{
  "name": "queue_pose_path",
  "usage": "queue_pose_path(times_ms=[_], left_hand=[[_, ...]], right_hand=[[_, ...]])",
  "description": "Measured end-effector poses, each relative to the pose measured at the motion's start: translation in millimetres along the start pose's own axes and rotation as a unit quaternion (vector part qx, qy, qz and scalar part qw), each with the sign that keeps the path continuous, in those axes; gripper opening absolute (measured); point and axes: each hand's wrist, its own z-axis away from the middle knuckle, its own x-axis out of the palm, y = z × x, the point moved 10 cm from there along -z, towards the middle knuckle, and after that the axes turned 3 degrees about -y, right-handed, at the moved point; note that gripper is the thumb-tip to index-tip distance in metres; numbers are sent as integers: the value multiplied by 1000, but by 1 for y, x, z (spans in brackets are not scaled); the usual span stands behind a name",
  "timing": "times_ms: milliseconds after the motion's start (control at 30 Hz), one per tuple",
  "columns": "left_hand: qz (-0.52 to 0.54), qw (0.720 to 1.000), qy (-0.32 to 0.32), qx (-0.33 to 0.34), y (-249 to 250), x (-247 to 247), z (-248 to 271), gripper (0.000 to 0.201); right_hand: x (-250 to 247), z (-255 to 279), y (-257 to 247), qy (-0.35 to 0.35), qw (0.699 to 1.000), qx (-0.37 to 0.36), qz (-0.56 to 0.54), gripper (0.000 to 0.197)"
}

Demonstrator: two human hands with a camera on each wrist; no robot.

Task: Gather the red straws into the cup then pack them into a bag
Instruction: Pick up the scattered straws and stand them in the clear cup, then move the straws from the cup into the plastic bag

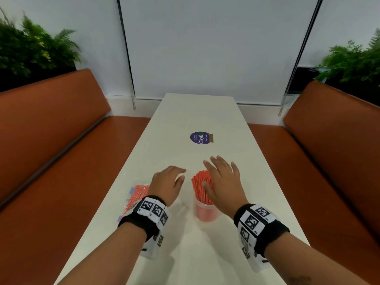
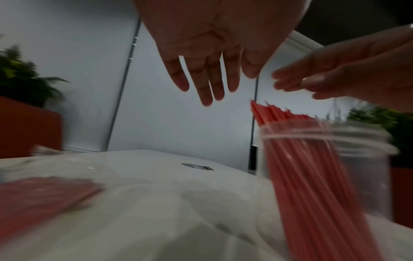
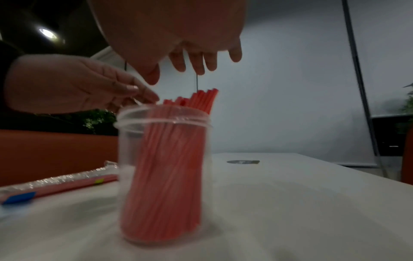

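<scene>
A clear plastic cup (image 1: 205,211) (image 3: 164,169) (image 2: 366,176) stands upright on the white table (image 1: 216,116), full of red straws (image 1: 202,186) (image 3: 178,141) (image 2: 297,159) that lean away from me. My right hand (image 1: 221,177) (image 3: 196,58) hovers open just above the straw tops, fingers spread. My left hand (image 1: 170,182) (image 2: 208,77) is open too, left of the cup, holding nothing. A clear bag of red straws (image 1: 134,199) (image 3: 55,181) (image 2: 42,194) lies flat at the table's left edge, partly hidden by my left wrist.
A round purple sticker (image 1: 200,137) lies farther along the narrow table. Orange bench seats (image 1: 51,151) (image 1: 333,140) run along both sides, with plants (image 1: 30,44) behind them. White roller blinds (image 1: 205,48) close off the far end.
</scene>
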Motion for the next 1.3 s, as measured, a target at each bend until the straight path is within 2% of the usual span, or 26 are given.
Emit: queue_pose_path(times_ms=[67,133,167,233,300,333,467,500,533,600,633,700,767,800,900,967,1100,1200,1300], left_hand=[[10,997,4,-82,-33,-15,10,29],[16,986,5,-163,-65,-26,23,28],[20,980,3,-198,-80,-28,30,28],[19,964,-16,-263,-107,-28,43,31],[1,946,-41,-321,-131,-25,57,34],[-6,937,-50,-345,-141,-24,63,35],[29,918,-97,-385,-163,-7,79,39],[42,917,-106,-381,-166,-3,81,35],[50,919,-108,-377,-168,0,82,29],[54,922,-101,-369,-173,4,84,19],[60,923,-99,-368,-174,6,86,22],[71,921,-107,-368,-176,14,91,31],[74,922,-121,-360,-175,20,96,34],[79,922,-131,-355,-175,23,98,36],[130,921,-180,-320,-169,34,102,42],[177,917,-196,-298,-159,36,105,39],[250,914,-174,-268,-129,28,104,26],[283,922,-137,-227,-98,20,97,16],[287,937,-90,-180,-66,10,90,21]], right_hand=[[-18,-2,-25,86,995,-34,-29,40],[-22,-5,-52,102,990,-55,-76,34],[-16,-8,-62,73,989,-52,-114,31],[22,-13,-77,-67,977,-5,-203,27],[67,-7,-89,-208,937,66,-272,31],[88,-3,-93,-252,914,102,-302,36],[145,10,-103,-341,822,225,-396,57],[153,12,-106,-355,796,252,-421,58],[159,13,-108,-361,782,266,-432,56],[162,8,-109,-353,803,265,-400,42],[162,5,-110,-341,826,255,-370,33],[164,1,-113,-339,845,250,-329,11],[171,0,-113,-344,850,254,-306,32],[173,1,-113,-347,844,262,-314,38],[172,11,-108,-352,810,291,-367,40],[164,17,-103,-340,803,291,-393,37],[132,24,-91,-281,834,244,-408,30],[100,29,-84,-240,853,206,-416,22],[68,38,-70,-194,875,177,-407,18]])
